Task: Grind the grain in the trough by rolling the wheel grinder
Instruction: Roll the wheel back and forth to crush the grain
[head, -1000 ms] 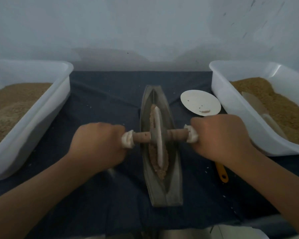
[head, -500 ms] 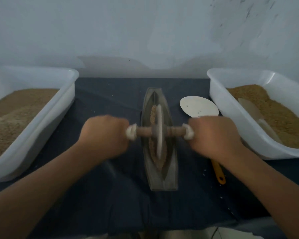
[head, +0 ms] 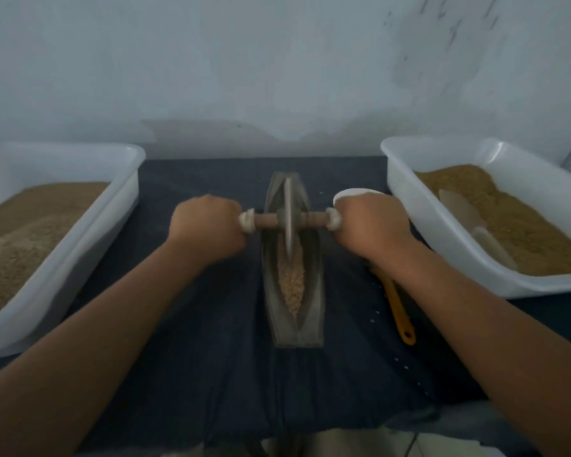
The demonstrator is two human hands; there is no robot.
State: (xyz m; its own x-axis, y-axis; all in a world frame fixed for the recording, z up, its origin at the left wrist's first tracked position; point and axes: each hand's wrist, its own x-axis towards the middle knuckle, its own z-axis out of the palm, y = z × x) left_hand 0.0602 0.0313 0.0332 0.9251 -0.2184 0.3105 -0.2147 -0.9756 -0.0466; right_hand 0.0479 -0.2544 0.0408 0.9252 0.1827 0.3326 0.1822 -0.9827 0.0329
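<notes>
A single head-worn camera — wide-angle — faces forward and down, close over the trough (head: 314, 308).

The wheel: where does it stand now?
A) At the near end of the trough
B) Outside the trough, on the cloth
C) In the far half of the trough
C: the wheel stands in the far half of the trough, and the grain lies uncovered nearer the person.

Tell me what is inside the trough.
Crushed grain lies along the near half of the trough. The wheel grinder stands in the far half. Any grain beneath or beyond the wheel is hidden, as is the floor under the grain.
</notes>
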